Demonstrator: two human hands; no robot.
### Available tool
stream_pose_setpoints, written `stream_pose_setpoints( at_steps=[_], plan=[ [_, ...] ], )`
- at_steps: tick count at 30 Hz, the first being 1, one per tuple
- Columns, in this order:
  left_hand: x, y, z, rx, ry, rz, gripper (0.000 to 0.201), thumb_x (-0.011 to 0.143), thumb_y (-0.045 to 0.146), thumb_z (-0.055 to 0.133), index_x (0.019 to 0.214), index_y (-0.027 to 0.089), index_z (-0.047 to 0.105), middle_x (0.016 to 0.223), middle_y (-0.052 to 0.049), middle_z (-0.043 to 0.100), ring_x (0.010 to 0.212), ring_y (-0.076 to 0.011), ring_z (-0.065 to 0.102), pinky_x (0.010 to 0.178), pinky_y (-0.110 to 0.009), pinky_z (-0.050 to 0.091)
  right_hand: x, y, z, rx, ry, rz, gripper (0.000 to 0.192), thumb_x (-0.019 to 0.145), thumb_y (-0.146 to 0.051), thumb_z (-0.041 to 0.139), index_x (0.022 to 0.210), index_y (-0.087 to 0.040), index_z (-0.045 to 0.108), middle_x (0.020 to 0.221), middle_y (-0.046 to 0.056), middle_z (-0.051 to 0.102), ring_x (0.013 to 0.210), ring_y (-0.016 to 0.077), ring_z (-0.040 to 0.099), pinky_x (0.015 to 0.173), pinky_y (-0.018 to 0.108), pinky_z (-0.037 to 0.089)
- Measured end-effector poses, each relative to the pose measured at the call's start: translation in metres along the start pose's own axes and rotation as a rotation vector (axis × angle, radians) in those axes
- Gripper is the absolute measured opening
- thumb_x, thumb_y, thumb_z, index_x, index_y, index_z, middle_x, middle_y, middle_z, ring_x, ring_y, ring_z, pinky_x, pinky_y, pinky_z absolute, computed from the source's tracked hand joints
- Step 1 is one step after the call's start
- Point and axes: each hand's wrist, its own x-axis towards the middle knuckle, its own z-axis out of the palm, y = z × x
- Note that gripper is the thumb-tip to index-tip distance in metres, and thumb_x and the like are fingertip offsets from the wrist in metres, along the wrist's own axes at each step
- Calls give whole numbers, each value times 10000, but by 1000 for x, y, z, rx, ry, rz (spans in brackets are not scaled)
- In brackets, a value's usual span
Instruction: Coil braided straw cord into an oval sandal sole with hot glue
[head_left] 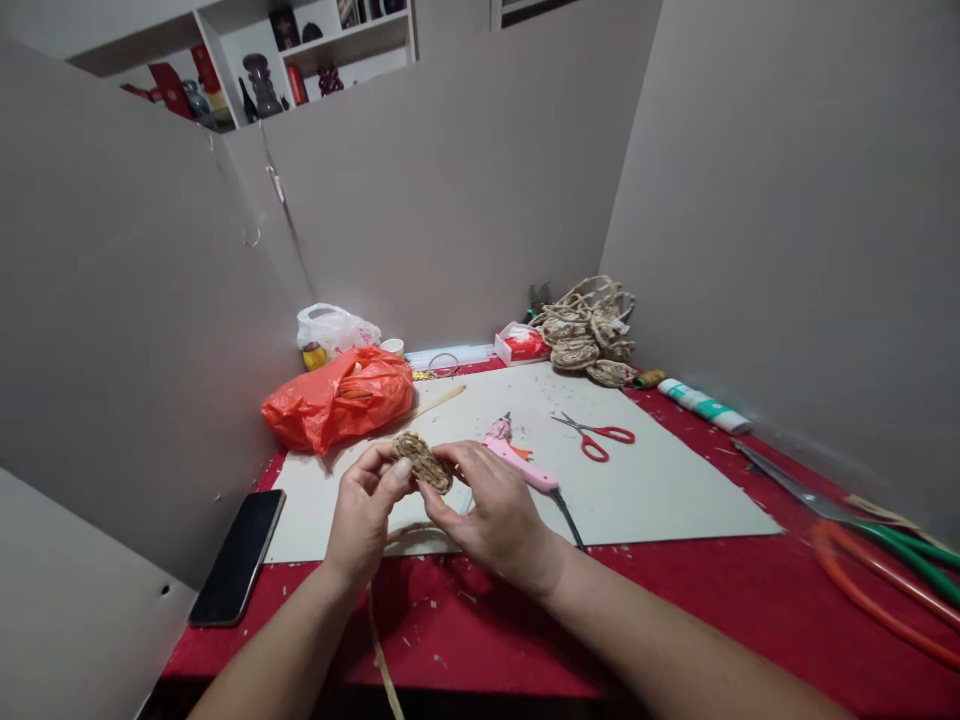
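Observation:
Between both hands I hold a small oval piece of coiled straw rope, raised over the white board. My left hand pinches its left end, thumb on top. At its right end, the fingers and thumb of my right hand close on the edge. A loose length of the straw rope hangs below my hands past the table's front. Just beyond my right hand lies a pink hot glue gun with a dark cord. Red-handled scissors lie open farther right.
An orange plastic bag sits at the back left, a phone at the front left. Finished-looking straw coils are heaped at the back right. Large shears lie at the right. Grey walls enclose the red-covered table.

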Motion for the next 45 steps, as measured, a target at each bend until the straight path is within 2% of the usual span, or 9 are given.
stream_pose_setpoints(
  at_steps=[6,10,16,21,24,30,38,45],
  plan=[
    [-3,4,-1,31,22,-21,207,777,305,688,929,164,683,929,-53,687,816,-150,631,750,-242,511,4,-1,-7,20,-3,-29,180,828,-195,598,994,-195,530,829,65,654,751,208,609,683,342,488],
    [-6,4,1,19,9,-2,203,774,289,694,941,175,674,955,-60,687,875,-172,641,779,-255,518,4,-1,-9,107,34,7,222,820,-151,600,1014,-215,514,872,53,654,795,201,615,707,338,494],
    [-7,6,-2,122,-56,29,443,701,174,760,1122,225,633,958,-34,682,840,-154,652,771,-229,518,0,-3,-11,226,20,40,299,801,-118,609,1062,-219,503,932,50,642,862,191,607,755,337,494],
    [-5,13,-8,211,-175,48,390,657,116,778,1021,231,699,895,-25,705,790,-158,661,731,-219,529,-1,-10,-14,328,5,29,361,775,-75,617,1082,-220,493,958,60,636,876,192,609,765,329,500],
    [-4,19,-10,211,-187,76,365,643,104,781,979,226,707,855,-24,711,748,-154,663,696,-214,534,-1,-13,-16,347,-7,43,389,762,-64,628,1088,-220,486,943,55,632,843,184,607,750,318,505],
    [-5,22,-11,173,-220,101,358,632,105,788,963,200,692,826,-31,720,725,-156,677,670,-212,541,-1,-14,-16,319,26,18,369,781,-101,609,1109,-201,473,898,46,636,780,179,607,688,305,502],
    [-3,21,-16,172,-285,123,415,652,94,778,1017,268,684,891,8,721,781,-116,676,726,-167,531,2,-10,-15,357,34,-58,301,812,-126,621,1093,-163,521,910,88,677,825,197,631,744,331,525],
    [1,24,-21,242,-332,138,422,615,95,800,994,252,703,907,4,701,774,-121,672,716,-171,540,0,-10,-14,391,63,-94,258,812,-151,639,1051,-138,542,890,106,696,790,198,640,735,331,529]
  ],
)
